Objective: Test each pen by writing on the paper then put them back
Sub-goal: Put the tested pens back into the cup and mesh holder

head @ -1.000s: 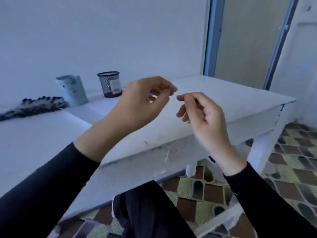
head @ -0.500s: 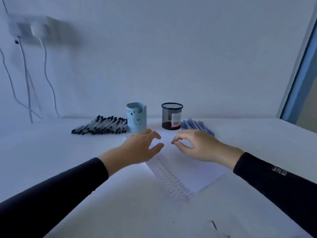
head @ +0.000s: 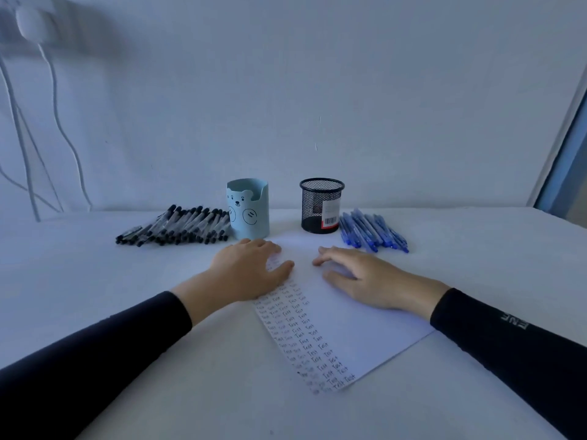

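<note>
A person's two hands rest on a sheet of white paper (head: 349, 325) that lies askew in the middle of a white desk (head: 127, 281); the left hand (head: 251, 268) lies palm down on the sheet's far left corner, fingers loosely spread and holding nothing; the right hand (head: 359, 274) lies palm down on the sheet's right part, fingers spread flat, also holding nothing; both arms wear dark sleeves (head: 95, 354). Columns of the handwritten word "Test" run down the paper's left side towards its near corner. Along the desk's far edge, by the wall, stand two holders side by side: a pale blue bear-faced pen cup (head: 248, 212) on the left and a black mesh pen cup (head: 321, 204) with a barcode label on the right. A pile of black-capped pens (head: 178, 225) lies flat just left of the bear cup; a pile of blue pens (head: 371, 230) lies flat just right of the mesh cup. White cables (head: 60, 122) hang down the wall at the far left.
</note>
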Demonstrator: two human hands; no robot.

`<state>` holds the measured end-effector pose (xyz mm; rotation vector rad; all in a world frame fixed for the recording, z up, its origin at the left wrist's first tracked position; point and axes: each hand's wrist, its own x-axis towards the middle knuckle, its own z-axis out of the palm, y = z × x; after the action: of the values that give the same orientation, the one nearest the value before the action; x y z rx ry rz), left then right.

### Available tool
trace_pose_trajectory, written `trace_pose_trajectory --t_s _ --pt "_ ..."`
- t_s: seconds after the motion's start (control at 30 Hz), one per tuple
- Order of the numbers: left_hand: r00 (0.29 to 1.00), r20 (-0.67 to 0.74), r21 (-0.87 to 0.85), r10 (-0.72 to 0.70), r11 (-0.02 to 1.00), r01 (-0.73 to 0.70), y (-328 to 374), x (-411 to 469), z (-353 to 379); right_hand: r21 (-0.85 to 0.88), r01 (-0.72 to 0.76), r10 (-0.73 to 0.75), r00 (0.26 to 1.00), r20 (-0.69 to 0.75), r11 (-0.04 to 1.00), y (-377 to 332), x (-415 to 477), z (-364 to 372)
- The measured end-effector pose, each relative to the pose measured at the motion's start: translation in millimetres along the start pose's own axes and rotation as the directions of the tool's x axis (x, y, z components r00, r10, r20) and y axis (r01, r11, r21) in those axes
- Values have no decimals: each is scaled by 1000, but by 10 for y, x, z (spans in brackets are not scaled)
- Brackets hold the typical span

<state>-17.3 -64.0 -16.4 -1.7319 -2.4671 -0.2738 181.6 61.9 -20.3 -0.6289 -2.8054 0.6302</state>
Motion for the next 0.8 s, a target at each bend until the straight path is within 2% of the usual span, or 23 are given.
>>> trace_pose_trajectory --t_s 0.13,0.23,0.3,0.8 --pt "995 68 -53 77 996 -73 -107 82 -1 -67 -50 47 998 -45 997 -152 -50 52" --pt "978 131 -154 160 978 -139 -272 166 -22 -251 -91 71 994 -88 964 -324 -79 155" --pt "968 134 -206 214 961 -184 -355 195 -23 -314 -99 67 991 -112 944 -377 -85 191" --pt "968 11 -328 250 916 -232 -447 216 47 -291 -94 42 983 -181 952 -352 -67 214"
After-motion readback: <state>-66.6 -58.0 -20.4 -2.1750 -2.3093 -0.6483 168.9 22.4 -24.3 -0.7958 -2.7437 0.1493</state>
